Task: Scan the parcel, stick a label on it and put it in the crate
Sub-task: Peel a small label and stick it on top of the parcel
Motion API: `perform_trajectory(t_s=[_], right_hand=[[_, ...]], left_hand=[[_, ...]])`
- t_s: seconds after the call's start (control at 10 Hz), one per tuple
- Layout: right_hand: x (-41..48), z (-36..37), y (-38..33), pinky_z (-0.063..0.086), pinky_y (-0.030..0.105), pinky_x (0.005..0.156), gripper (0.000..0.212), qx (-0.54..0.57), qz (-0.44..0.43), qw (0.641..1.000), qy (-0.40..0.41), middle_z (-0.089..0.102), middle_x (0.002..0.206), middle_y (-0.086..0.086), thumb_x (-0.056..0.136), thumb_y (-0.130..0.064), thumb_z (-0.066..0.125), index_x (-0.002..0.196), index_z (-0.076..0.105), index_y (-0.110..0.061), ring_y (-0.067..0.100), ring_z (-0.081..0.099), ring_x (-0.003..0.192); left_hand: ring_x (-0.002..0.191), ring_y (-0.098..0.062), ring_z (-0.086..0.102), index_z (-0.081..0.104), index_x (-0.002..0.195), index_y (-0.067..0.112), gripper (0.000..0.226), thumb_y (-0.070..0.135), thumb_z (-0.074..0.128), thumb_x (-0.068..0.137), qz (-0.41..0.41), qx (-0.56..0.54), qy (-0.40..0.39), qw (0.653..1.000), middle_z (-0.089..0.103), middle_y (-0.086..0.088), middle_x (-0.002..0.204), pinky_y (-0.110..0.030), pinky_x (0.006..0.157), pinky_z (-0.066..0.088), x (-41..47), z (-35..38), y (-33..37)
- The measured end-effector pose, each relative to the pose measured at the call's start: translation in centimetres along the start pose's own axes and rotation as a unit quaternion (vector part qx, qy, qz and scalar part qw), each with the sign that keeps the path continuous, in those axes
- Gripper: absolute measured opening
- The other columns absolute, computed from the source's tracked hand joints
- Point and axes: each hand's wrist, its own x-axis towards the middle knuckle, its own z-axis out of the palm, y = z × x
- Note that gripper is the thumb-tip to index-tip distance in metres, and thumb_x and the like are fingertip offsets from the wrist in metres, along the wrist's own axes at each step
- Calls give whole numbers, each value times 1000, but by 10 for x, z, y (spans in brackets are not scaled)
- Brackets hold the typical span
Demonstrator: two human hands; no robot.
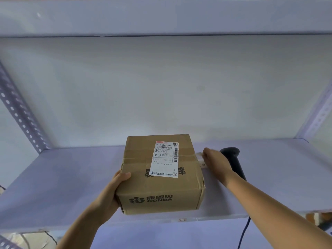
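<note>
**Label pickup beside parcel, left hand steadying box**

Cardboard parcel (160, 174) sat low centre of frame on the shelf (71, 177), printed shipping label (166, 159) already on its top face. Left hand (111, 191) gripped the parcel's lower-left corner, thumb over the top edge, fingers hidden behind the side. Right hand (215, 159) lay just right of the parcel, fingers curled down onto small white label slips (201, 159) lying against the box's right edge; whether it actually pinched one could not be told. Black scanner (233, 159) stood just beyond the right hand, partly hidden by the wrist, cable running off lower right. No crate in view. Key relation: parcel lay directly left of the right hand, its top face up and open to that hand, so sticking probably needed only a short leftward carry. Right hand was nearer the slips.
</note>
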Motion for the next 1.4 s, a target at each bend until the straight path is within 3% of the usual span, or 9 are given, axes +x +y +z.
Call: perform_trajectory(t_s=[0.3, 0.5, 0.7, 0.8, 1.0, 1.1, 1.2, 1.3, 1.4], right_hand=[[-18, -56, -42, 52, 36, 72, 16, 138, -162, 916, 341, 67, 84, 17, 82, 14, 64, 88, 73, 2, 31, 63, 81], [-57, -62, -84, 44, 37, 71, 23, 78, -300, 835, 454, 71, 76, 5, 85, 0, 61, 79, 80, -11, 23, 59, 70], [-77, -60, -108, 38, 36, 71, 21, 112, -343, 815, 453, 73, 80, 1, 75, 3, 76, 86, 81, -14, 17, 48, 77], [-83, -55, -112, 35, 33, 75, 28, 134, -357, 801, 461, 72, 80, -2, 77, 0, 77, 95, 75, -22, 15, 49, 78], [-90, -50, -117, 39, 30, 90, 43, 182, -316, 846, 389, 54, 117, -12, 84, 6, 54, 115, 64, -22, 1, 47, 112], [-97, -54, -116, 44, 23, 91, 44, 381, -148, 864, 292, 55, 120, -14, 86, -3, 53, 120, 56, -30, 9, 53, 110], [-100, -67, -122, 52, 25, 65, 31, 721, 18, 692, 17, 66, 100, -5, 89, -40, 59, 116, 62, -26, 14, 60, 78], [-104, -69, -131, 52, 27, 54, 56, 778, 62, 596, -187, 68, 95, 5, 81, -51, 62, 119, 65, -9, 14, 60, 69], [-107, -62, -144, 46, 21, 50, 49, 726, 54, 669, -149, 65, 76, 1, 72, -36, 77, 105, 69, -1, 9, 55, 59]], left_hand=[[108, -32, 65, 59, 128, 18, 56, 41, 63, 76, 14, 65, 38, 997, 70, -11, 120, -43, 86, 52, -2, 12, -1], [113, -17, 51, 58, 118, 32, 30, 20, 61, 91, 203, 245, 246, 916, 45, 3, 128, -34, 85, 43, -28, 59, 27], [96, 8, 63, 77, 87, 42, 24, 54, 57, 83, 176, 199, 58, 962, 73, 22, 100, -22, 86, 44, -58, 107, 54], [93, 0, 65, 77, 85, 40, 20, 52, 61, 81, 157, 196, 45, 967, 76, 16, 95, -26, 90, 47, -57, 114, 53], [66, -15, 51, 71, 69, 21, 22, 33, 63, 85, 186, 179, 78, 963, 64, 4, 68, -26, 63, 39, -55, 112, 48], [83, -31, 71, 74, 81, 10, 21, 20, 60, 93, 201, 171, 105, 959, 78, -6, 86, -50, 76, 51, -52, 108, 51], [83, -38, 70, 72, 85, 5, 22, 21, 59, 92, 210, 166, 112, 957, 78, -13, 88, -48, 73, 50, -48, 105, 51], [66, -16, 61, 72, 74, 15, 23, 26, 61, 90, 215, 169, 88, 958, 72, -3, 71, -26, 63, 44, -45, 107, 47], [66, -8, 60, 73, 73, 19, 27, 42, 63, 83, 211, 200, 56, 955, 71, 3, 67, -20, 63, 45, -43, 109, 43]])
